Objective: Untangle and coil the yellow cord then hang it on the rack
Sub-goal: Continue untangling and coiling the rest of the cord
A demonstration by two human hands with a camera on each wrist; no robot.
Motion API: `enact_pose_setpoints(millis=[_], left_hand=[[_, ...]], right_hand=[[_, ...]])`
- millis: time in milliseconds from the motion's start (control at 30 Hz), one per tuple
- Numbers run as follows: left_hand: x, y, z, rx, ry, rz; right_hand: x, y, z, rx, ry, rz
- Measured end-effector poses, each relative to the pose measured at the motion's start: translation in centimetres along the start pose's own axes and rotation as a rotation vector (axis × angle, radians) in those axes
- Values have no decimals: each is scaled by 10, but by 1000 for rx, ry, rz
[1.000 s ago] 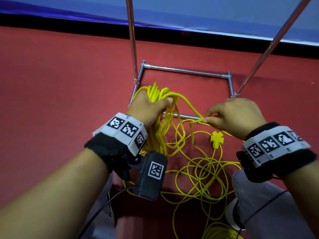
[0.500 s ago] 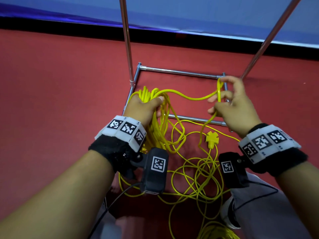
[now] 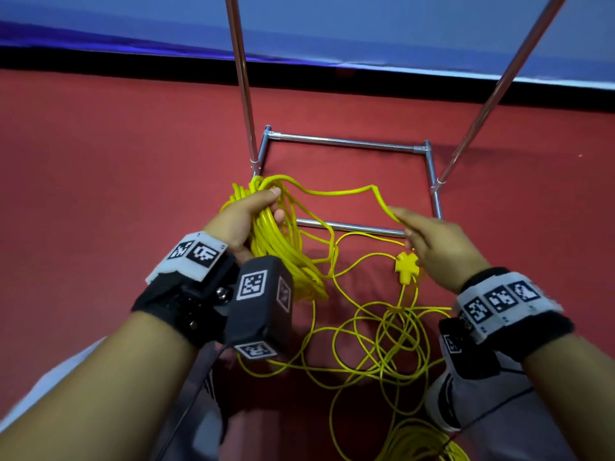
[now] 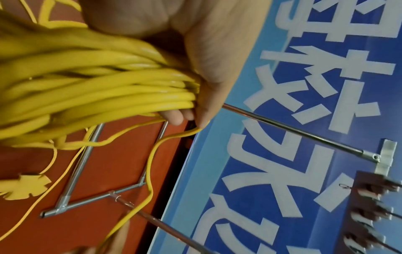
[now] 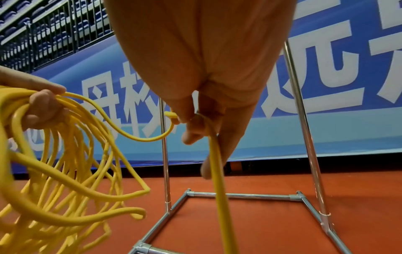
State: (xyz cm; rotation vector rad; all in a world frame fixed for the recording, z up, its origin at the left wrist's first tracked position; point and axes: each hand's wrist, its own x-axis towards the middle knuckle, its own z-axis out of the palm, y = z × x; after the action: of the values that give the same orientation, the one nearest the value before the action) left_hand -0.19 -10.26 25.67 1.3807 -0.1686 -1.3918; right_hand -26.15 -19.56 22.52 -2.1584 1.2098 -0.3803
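Left hand [image 3: 244, 217] grips the bundled yellow plastic cord [image 3: 279, 247] — right hand [image 3: 436, 247] pinches one strand; loose loops sprawl over the red floor [image 3: 100, 194] before the chrome tube rack [image 3: 346, 141].

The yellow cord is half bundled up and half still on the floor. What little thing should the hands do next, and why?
Probably the right hand should carry the strand it pinches over to the left hand, adding one more loop. The left hand already grips a bundle of the yellow cord, a strand spans between the hands, and much loose cord still lies tangled on the red floor, so hanging on the rack looks premature.
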Motion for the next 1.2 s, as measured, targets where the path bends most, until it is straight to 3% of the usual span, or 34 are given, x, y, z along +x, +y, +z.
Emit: enact_pose_setpoints(millis=[133,333,433,533,600,800,867,933,1000,1200], left_hand=[[0,-11,7,-43,-91,-21],[1,-22,28,80,-101,208],[4,-21,27,151,-95,312],[8,-22,25,163,-103,365],[8,-25,26,188,-100,384],[8,-29,27,252,-87,416],[11,-26,24,236,-54,403],[14,-25,20,240,-38,408],[13,-27,19,284,-42,428],[13,-33,20,347,-70,415]], right_hand=[[9,5,9,-144,-3,-15],[12,-10,18,-484,-118,103],[6,-22,24,-629,-218,40],[2,-26,29,-539,-389,-94],[5,-29,30,-485,-423,-160],[8,-33,19,-284,-268,-341],[15,-27,6,-230,-72,-292],[21,-22,-8,-190,112,-149],[23,-20,-17,-155,205,-41],[24,-23,-4,87,169,16]])
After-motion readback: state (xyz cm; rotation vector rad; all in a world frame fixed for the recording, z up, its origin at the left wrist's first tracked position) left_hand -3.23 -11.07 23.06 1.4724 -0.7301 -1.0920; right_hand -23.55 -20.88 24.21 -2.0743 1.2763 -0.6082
